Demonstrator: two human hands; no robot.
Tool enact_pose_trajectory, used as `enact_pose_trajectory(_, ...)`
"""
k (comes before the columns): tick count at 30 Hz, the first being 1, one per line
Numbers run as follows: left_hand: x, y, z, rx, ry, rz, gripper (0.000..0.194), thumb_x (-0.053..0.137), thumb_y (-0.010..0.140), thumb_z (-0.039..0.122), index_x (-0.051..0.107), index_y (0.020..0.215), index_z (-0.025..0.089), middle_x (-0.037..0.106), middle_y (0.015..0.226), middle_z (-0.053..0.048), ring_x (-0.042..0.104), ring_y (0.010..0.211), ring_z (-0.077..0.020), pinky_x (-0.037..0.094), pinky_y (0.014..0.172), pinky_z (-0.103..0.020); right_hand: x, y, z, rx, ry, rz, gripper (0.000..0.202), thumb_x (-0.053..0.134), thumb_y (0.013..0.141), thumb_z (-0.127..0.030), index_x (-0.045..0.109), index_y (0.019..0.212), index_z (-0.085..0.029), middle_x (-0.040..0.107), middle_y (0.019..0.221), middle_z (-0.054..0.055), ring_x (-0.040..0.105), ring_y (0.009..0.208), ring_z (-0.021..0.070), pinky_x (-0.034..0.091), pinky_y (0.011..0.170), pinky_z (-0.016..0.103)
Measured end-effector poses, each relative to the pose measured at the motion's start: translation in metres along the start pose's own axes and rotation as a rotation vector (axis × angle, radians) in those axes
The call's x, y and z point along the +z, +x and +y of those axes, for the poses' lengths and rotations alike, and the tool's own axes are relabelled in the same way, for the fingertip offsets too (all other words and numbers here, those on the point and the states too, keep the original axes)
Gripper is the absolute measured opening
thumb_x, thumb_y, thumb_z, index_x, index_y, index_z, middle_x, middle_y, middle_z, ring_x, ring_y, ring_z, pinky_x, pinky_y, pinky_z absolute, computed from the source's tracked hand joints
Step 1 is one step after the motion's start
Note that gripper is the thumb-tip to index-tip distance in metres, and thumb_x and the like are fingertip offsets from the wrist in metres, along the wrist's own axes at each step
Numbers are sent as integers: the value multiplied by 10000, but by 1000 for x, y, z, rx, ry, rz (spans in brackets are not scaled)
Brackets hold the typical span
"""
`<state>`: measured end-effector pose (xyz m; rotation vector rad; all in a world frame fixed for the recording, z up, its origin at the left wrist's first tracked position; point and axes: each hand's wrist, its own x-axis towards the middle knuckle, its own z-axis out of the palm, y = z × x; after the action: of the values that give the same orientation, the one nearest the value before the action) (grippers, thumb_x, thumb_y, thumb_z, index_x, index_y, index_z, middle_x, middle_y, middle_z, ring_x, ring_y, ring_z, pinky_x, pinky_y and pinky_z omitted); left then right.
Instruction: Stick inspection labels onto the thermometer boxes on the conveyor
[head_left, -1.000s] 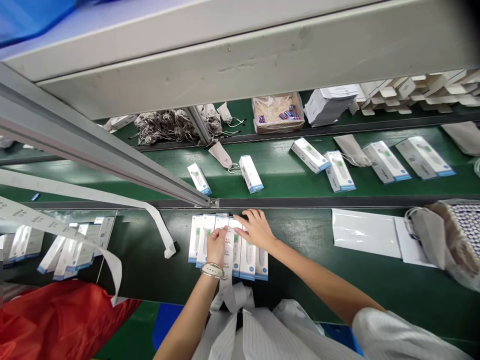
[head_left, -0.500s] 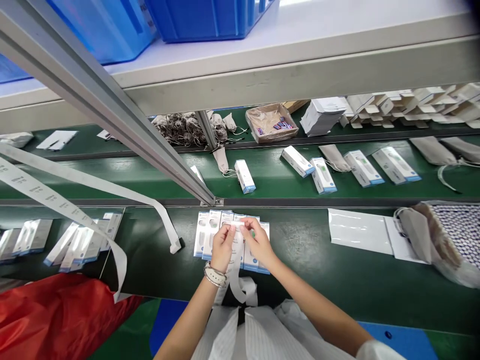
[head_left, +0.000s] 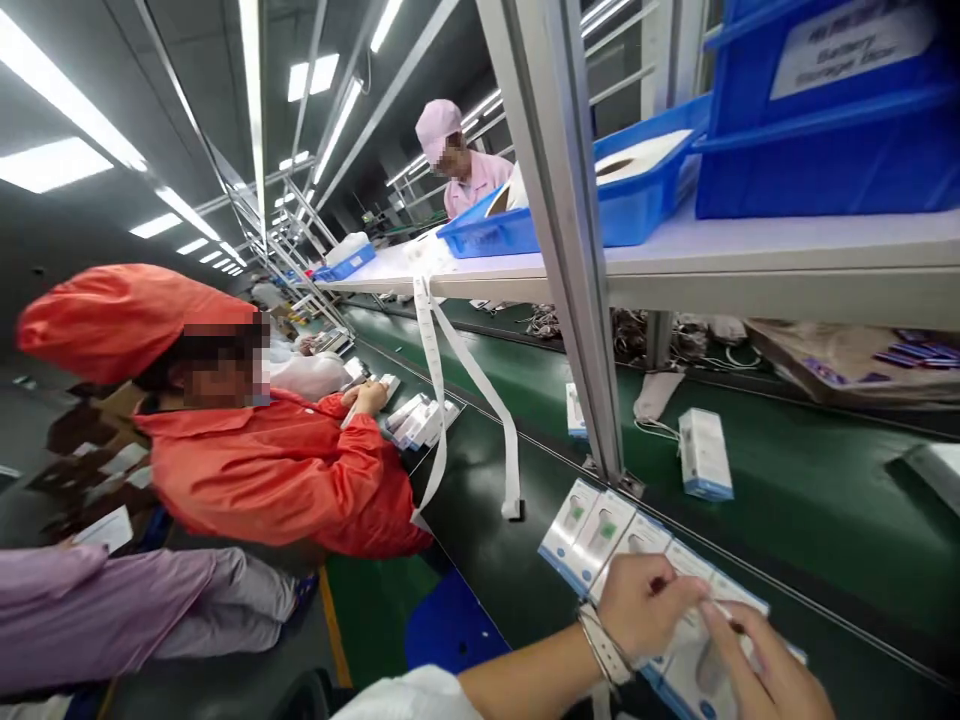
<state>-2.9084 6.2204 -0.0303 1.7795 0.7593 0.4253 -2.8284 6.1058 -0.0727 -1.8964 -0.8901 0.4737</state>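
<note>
My left hand (head_left: 649, 605), with a white band at its wrist, is closed in a pinch above a row of small white-and-blue boxes (head_left: 574, 520). Close beside it my right hand (head_left: 769, 655) pinches too, with the fingertips of both hands nearly meeting. Between them shows a sliver of the white label strip (head_left: 724, 610); most of it is hidden by the fingers. The boxes lie side by side on the dark bench (head_left: 491, 555), several of them partly covered by my hands.
Another label strip (head_left: 487, 385) hangs from the shelf (head_left: 675, 258) to the bench. A metal post (head_left: 559, 230) stands behind the boxes. A single box (head_left: 705, 455) and a grey pouch (head_left: 656, 395) lie on the green belt (head_left: 795, 480). At left a co-worker in orange (head_left: 292, 470) handles boxes.
The view has swung left and up, bringing co-workers and ceiling lights into sight. My hands now appear at lower right, still pinched together over the boxes.
</note>
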Motion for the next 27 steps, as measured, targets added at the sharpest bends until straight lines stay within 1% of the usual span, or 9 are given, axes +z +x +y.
enact_pose_trajectory(2, 5, -3, 3, -26, 16, 29, 437, 456, 784, 482, 353, 499, 166, 267, 475, 53, 263, 503, -77, 223, 471, -227, 0, 7, -4, -73, -12, 38, 333, 402, 800, -528, 556, 768, -235, 625, 700, 33, 585, 619, 180, 438, 519, 243)
enact_pose_trajectory(4, 10, -9, 8, -3, 21, 38, 389, 399, 820, 454, 413, 555, 170, 342, 522, 36, 319, 539, -93, 274, 515, -232, -2, 13, -10, -135, -42, 111, 355, 350, 840, -500, 560, 747, -230, 616, 660, 39, 572, 607, 182, 422, 549, 262)
enact_pose_trajectory(6, 17, -12, 11, 16, 3, 50, 333, 388, 830, 426, 483, 636, 173, 449, 597, 7, 392, 596, -117, 333, 588, -242, -7, 17, -12, -192, -85, 119, 373, 301, 879, -442, 559, 728, -218, 607, 652, 48, 560, 618, 181, 406, 602, 279)
enact_pose_trajectory(8, 24, -8, 10, -26, -1, 96, 300, 451, 798, 425, 526, 659, 170, 507, 637, -10, 439, 634, -136, 360, 619, -248, -11, 21, -6, -205, -122, 99, 382, 274, 903, -385, 547, 707, -204, 595, 663, 49, 546, 651, 178, 381, 635, 290)
enact_pose_trajectory(11, 34, 6, 2, -197, -71, 86, 308, 520, 741, 455, 536, 633, 167, 498, 550, 9, 459, 527, -126, 368, 522, -240, -17, 22, 17, -113, -142, 125, 328, 299, 906, -344, 536, 738, -193, 584, 756, 48, 524, 760, 184, 364, 696, 307)
enact_pose_trajectory(15, 44, 24, -5, -479, -201, -53, 320, 587, 676, 470, 536, 612, 161, 518, 466, -1, 484, 394, -134, 388, 426, -258, -20, 15, 50, -43, -127, 202, 255, 330, 892, -332, 530, 950, -185, 547, 969, 85, 487, 903, 214, 366, 775, 352)
enact_pose_trajectory(17, 48, 32, -8, -543, -230, -87, 323, 623, 650, 458, 528, 587, 156, 544, 470, -26, 522, 403, -152, 417, 439, -276, -18, 14, 63, -66, -103, 177, 282, 319, 893, -321, 498, 1056, -178, 524, 1027, 102, 474, 951, 224, 373, 797, 362)
enact_pose_trajectory(21, 57, 44, -14, -586, -230, -55, 310, 631, 649, 437, 525, 586, 153, 552, 446, -37, 532, 390, -157, 426, 436, -279, -11, 20, 77, -142, -119, 102, 376, 324, 890, -299, 396, 1230, -154, 486, 1079, 122, 458, 990, 228, 391, 813, 364)
enact_pose_trajectory(27, 66, 48, -19, -601, -223, -33, 290, 605, 671, 396, 528, 541, 148, 536, 414, -39, 483, 348, -130, 394, 417, -268, -12, 31, 84, -283, -269, -20, 410, 329, 888, -244, 373, 1296, -239, 481, 993, 93, 487, 848, 196, 401, 734, 339)
